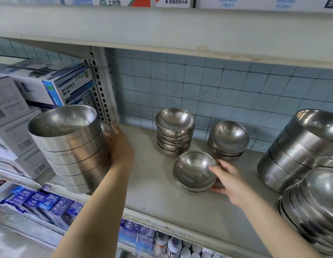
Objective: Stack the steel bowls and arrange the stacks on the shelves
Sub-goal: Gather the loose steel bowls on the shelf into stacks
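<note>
1. My right grip [227, 181] was closed on the low stack [194, 171], thumb over the top rim and fingers curled against its near side. The stack looked like two or three shallow bowls, nested and sitting on the shelf [152, 202].
2. My left grip [117, 144], well left of the low stack, was wrapped round the side of the tall stack [68, 146] of bigger bowls. I could not tell whether its base rested on the shelf.
3. I judged the steel stiff and slick. The low stack seemed light enough for a rim pinch. The tall one seemed heavy, and its layers might slide, so it would want support under its base.
4. Just behind the low stack stood two small stacks [174, 131] [229, 140]. Well to its right were two large stacks [301, 149], the nearer one leaning [314, 211].
</note>
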{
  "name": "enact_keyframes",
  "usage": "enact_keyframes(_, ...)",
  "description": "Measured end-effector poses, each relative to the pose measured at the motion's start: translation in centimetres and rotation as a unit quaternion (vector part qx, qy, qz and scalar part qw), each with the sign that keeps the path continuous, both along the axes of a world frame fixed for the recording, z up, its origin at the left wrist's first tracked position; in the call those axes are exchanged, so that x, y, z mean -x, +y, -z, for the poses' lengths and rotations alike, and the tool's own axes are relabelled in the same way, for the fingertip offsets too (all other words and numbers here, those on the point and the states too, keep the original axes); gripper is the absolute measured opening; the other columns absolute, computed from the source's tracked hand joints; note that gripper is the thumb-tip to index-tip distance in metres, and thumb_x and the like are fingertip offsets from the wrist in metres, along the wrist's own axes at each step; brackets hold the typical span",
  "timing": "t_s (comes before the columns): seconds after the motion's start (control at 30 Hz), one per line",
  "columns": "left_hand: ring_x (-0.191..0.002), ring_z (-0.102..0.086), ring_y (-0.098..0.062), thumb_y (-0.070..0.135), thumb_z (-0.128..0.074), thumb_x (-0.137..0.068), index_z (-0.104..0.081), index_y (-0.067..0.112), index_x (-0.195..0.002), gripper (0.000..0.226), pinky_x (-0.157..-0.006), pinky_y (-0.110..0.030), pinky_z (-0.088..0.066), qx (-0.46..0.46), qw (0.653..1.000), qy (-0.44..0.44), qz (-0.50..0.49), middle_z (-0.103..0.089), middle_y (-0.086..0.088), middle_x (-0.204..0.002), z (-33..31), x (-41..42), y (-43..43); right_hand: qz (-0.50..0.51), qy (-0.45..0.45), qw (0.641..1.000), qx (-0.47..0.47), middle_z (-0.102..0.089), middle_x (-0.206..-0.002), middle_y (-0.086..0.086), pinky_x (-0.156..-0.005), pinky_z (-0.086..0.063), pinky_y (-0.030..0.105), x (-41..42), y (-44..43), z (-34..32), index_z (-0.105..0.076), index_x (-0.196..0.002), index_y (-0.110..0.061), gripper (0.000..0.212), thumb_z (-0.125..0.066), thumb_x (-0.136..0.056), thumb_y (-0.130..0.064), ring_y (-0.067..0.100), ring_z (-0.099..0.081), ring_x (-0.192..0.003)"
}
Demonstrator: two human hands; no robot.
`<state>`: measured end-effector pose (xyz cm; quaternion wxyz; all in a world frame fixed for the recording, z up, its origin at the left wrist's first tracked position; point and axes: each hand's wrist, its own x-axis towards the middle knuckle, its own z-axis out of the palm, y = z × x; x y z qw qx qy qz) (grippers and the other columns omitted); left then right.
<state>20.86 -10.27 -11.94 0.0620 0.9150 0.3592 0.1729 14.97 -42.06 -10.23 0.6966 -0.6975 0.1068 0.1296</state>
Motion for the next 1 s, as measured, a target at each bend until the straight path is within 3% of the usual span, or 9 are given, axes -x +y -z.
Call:
enact_keyframes(0.13,-0.122,-0.051,-0.03,0.02,-0.057,-0.089,-0.007,0.007,-0.153,0.082,-0.106,-0.034,-0.038,-0.073,0.993,0.091,0.014,-0.046,-0.021,-0.14,-0.6,0.4,-0.2,0.005,0.001,1.0,-0.004,-0.066,-0.094,0.005,-0.076,-0.057,0.044,0.0,-0.2,0.0,-0.065,-0.105,-0.023,0.014,-0.061,-0.097,-0.012,0.027,-0.061,-0.077)
enact_keyframes(0.3,-0.121,-0.051,-0.028,0.017,-0.053,-0.091,-0.01,0.005,-0.15,0.074,-0.104,-0.032,-0.038,-0.086,0.99,0.114,0.009,-0.049,-0.019,-0.136,-0.9,0.3,0.0,0.014,0.0,1.0,-0.004,-0.067,-0.093,0.004,-0.068,-0.057,0.037,0.0,-0.2,0.0,-0.066,-0.102,-0.024,0.014,-0.061,-0.097,-0.012,0.024,-0.061,-0.073)
enact_keyframes(0.43,-0.112,-0.058,-0.031,0.008,-0.056,-0.087,-0.019,-0.003,-0.145,0.07,-0.096,-0.036,-0.047,-0.033,0.997,0.069,0.015,-0.056,-0.017,-0.125,-1.5,0.8,-0.3,0.024,0.003,1.0,-0.004,-0.065,-0.088,0.003,-0.067,-0.057,0.037,0.0,-0.4,0.0,-0.067,-0.108,-0.019,0.014,-0.063,-0.096,-0.013,0.025,-0.061,-0.074)
enact_keyframes(0.53,-0.117,-0.052,-0.04,-0.004,-0.054,-0.086,-0.028,-0.005,-0.143,0.062,-0.098,-0.044,-0.044,-0.004,0.995,0.036,0.092,-0.053,-0.026,-0.127,-1.1,1.7,-1.7,0.039,0.007,0.999,-0.001,-0.064,-0.087,0.002,-0.069,-0.058,0.038,0.1,-0.5,0.0,-0.066,-0.109,-0.019,0.015,-0.064,-0.095,-0.015,0.025,-0.063,-0.073)
enact_keyframes(0.7,-0.125,-0.047,-0.033,-0.004,-0.051,-0.086,-0.04,0.003,-0.137,0.053,-0.104,-0.038,-0.034,-0.013,0.977,0.033,0.211,-0.051,-0.017,-0.133,-0.4,5.5,-5.5,0.068,0.012,0.998,-0.007,-0.064,-0.084,0.002,-0.066,-0.057,0.036,0.5,-1.1,-0.1,-0.066,-0.11,-0.018,0.016,-0.065,-0.094,-0.016,0.024,-0.062,-0.071)
enact_keyframes(0.8,-0.121,-0.049,-0.031,-0.006,-0.047,-0.081,-0.049,0.009,-0.131,0.052,-0.102,-0.039,-0.028,-0.006,0.964,-0.012,0.266,-0.056,-0.01,-0.127,0.5,8.4,-6.7,0.075,0.01,0.997,-0.012,-0.061,-0.079,0.001,-0.062,-0.054,0.033,1.1,-1.5,-0.3,-0.065,-0.108,-0.018,0.013,-0.063,-0.095,-0.015,0.022,-0.06,-0.068)
enact_keyframes(0.93,-0.119,-0.052,-0.026,-0.001,-0.054,-0.084,-0.056,0.015,-0.126,0.045,-0.107,-0.04,-0.023,0.023,0.941,-0.03,0.336,-0.059,-0.002,-0.121,0.8,11.6,-8.0,0.089,0.002,0.996,-0.018,-0.062,-0.083,0.002,-0.064,-0.056,0.035,2.0,-1.7,-0.4,-0.064,-0.108,-0.018,0.012,-0.063,-0.096,-0.017,0.02,-0.061,-0.07)
enact_keyframes(1.0,-0.113,-0.058,-0.027,0.002,-0.065,-0.081,-0.063,0.015,-0.118,0.039,-0.105,-0.043,-0.027,0.029,0.926,-0.054,0.372,-0.064,-0.001,-0.115,0.8,13.0,-8.5,0.106,0.0,0.994,-0.024,-0.062,-0.084,0.003,-0.067,-0.056,0.037,2.4,-1.8,-0.4,-0.062,-0.104,-0.021,0.008,-0.062,-0.097,-0.017,0.02,-0.06,-0.07)
